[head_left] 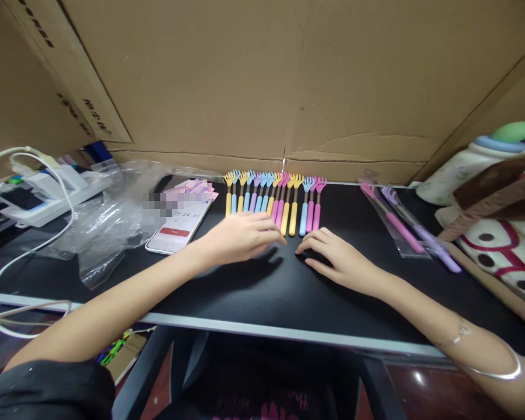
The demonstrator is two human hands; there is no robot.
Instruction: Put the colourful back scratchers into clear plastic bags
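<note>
Several small back scratchers (293,219) in yellow, blue, purple and pink lie side by side in a row on the black table, claw ends pointing away from me. My left hand (247,236) is palm down over the handle ends at the left and middle of the row, hiding some of them; its fingers are stretched out to the right, and no scratcher shows in its grasp. Just below the right part of the row, my right hand (332,256) rests by the tabletop with bent fingers apart, holding nothing.
Two more scratchers, one pink (405,232) in a clear bag and one purple (435,248), lie at the right beside a plush toy (499,245) and white bottle (459,166). Leftward are a phone (179,224), crumpled plastic (109,216) and a power strip (52,198). Cardboard (245,81) stands behind.
</note>
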